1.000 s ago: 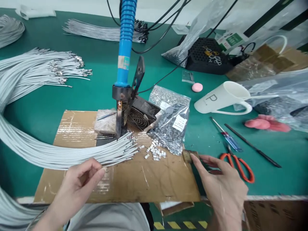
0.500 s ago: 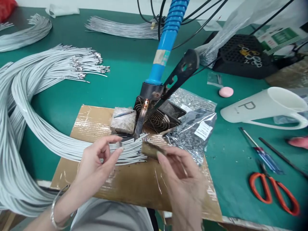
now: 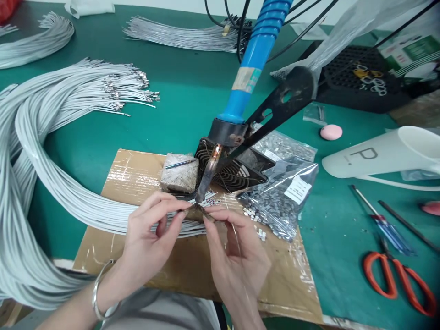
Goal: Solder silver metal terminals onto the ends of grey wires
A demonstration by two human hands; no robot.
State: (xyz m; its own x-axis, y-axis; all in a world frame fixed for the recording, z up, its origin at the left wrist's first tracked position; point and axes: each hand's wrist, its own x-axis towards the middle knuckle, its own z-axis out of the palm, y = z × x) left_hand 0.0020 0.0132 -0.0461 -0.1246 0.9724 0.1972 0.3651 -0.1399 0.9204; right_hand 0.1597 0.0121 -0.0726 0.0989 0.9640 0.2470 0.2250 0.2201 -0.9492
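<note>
My left hand (image 3: 156,229) and my right hand (image 3: 237,247) each pinch an end of a small brown pad (image 3: 195,214), whose kind I cannot make out for certain. The pad touches the dark tip of a blue-handled soldering iron (image 3: 205,179), clamped in a black stand (image 3: 278,110) and pointing down. A thin wire-like strand (image 3: 235,236) shows beside my right fingers. Behind my hands, the ends of a bundle of white wires (image 3: 85,206) rest on a cardboard sheet (image 3: 178,270).
Beyond my hands stand a wrapped block (image 3: 179,174) with a thin rod on it and a black fan (image 3: 227,169). To the right lie a bag of small connectors (image 3: 271,201), a white mug (image 3: 371,153), a screwdriver (image 3: 392,231) and orange-handled scissors (image 3: 398,275). More wire bundles (image 3: 185,34) lie behind.
My right hand has moved left with the brown pad, bringing it under the iron's tip. My left hand has come right and now pinches the pad's other end.
</note>
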